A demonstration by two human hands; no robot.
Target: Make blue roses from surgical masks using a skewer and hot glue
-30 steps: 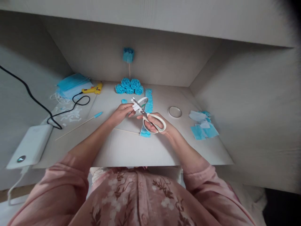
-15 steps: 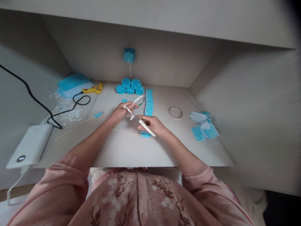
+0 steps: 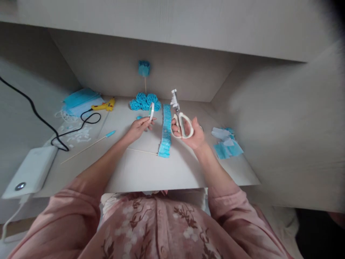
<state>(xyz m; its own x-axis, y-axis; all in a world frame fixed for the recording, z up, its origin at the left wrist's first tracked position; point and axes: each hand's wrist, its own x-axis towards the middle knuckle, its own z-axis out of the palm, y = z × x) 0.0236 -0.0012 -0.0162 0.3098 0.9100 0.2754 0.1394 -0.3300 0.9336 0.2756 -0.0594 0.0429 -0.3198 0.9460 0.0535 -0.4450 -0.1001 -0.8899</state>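
Note:
My left hand (image 3: 138, 128) is closed on the edge of a narrow roll of white tape (image 3: 152, 110), held up in front of the blue roses. In my right hand (image 3: 197, 136) is a pair of scissors with cream handles (image 3: 186, 126), fingers through the loops and blades pointing up and away. White bits of tape (image 3: 174, 98) cling to the blades. Between my hands a pleated light-blue strip (image 3: 166, 124) lies lengthwise on the table. The tip of a thin wooden stick (image 3: 142, 151) meets its near end.
Blue rolled roses (image 3: 141, 98) are stacked at the back, with another blue flower (image 3: 144, 68) upright on a stick behind them. Leftward are a yellow glue gun (image 3: 107, 105), blue masks (image 3: 82, 99), white scraps (image 3: 79, 135), a blue-tipped stick (image 3: 88, 147) and a white box (image 3: 31, 171). Blue offcuts (image 3: 228, 145) lie right.
My hands have moved apart. The scissors have swung from low between my hands to upright on the right, with white pieces on the blades. More of the pleated strip now shows.

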